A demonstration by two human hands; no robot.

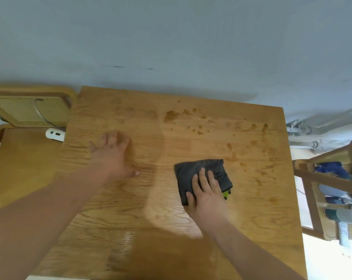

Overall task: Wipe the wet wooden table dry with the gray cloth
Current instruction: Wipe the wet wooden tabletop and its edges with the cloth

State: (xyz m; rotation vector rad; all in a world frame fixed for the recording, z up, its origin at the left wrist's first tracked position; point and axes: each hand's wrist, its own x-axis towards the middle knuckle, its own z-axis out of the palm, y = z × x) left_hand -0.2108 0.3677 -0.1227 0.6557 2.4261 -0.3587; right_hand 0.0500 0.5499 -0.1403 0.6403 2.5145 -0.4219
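Note:
The wooden table (pixel 191 229) fills the middle of the head view. Dark wet drops and smears (pixel 172 115) lie across its far middle and right side. A folded gray cloth (pixel 197 171) with a green tag at its near right corner rests flat on the table, right of centre. My right hand (pixel 206 194) presses flat on the cloth's near half, fingers spread. My left hand (pixel 114 154) lies palm down on the bare wood at the left, fingers apart, holding nothing.
A wooden chair with a cane back (pixel 29 112) stands at the table's left edge, with a white device (pixel 55 134) on its seat. A wooden shelf unit (pixel 332 190) with folded clothes stands to the right. A pale wall runs behind the table.

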